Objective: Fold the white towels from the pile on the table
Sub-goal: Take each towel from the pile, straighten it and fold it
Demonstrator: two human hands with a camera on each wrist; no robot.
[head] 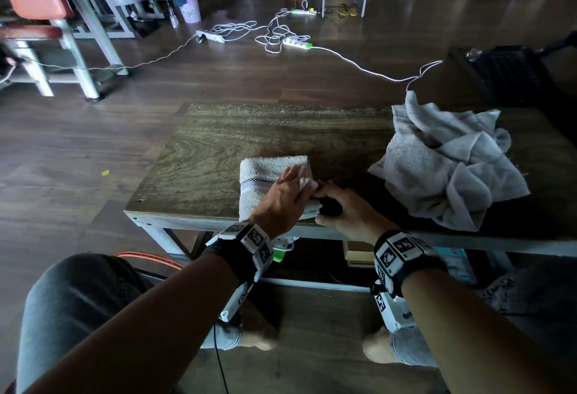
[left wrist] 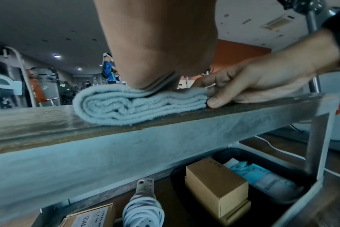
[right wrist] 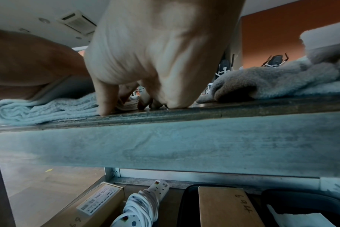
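1. We see a folded towel (head: 265,175) lying near the front edge of the wooden table (head: 218,143), roughly at the middle of its width. Its layers show as a rounded roll at the left end in the left wrist view (left wrist: 115,106) and in the right wrist view (right wrist: 39,107).
2. Our left hand (head: 288,197) lies palm down on top of the folded towel, fingers extended and flat, pressing the cloth to the table; nothing is gripped. In the left wrist view the heel of this hand (left wrist: 161,46) bears on the towel's upper layer.
3. Our right hand (head: 346,209) rests on the table just beside the towel's right edge, touching it. In the left wrist view (left wrist: 262,83) its thumb lies along the bottom of the stacked layers and its fingers curl over the top, so the edge is pinched between them. The right wrist view (right wrist: 155,53) shows the thumb planted against the towel's end, with the fingertips bent down to the tabletop.
4. The pile of unfolded towels (head: 446,159) sits crumpled on the right part of the table, apart from the folded one; its near fringe appears in the right wrist view (right wrist: 272,79).
5. Beneath the table we note cardboard boxes (left wrist: 217,188) and a coiled white power strip (left wrist: 144,207). More white cables and power strips (head: 281,37) lie on the dark floor beyond the table.
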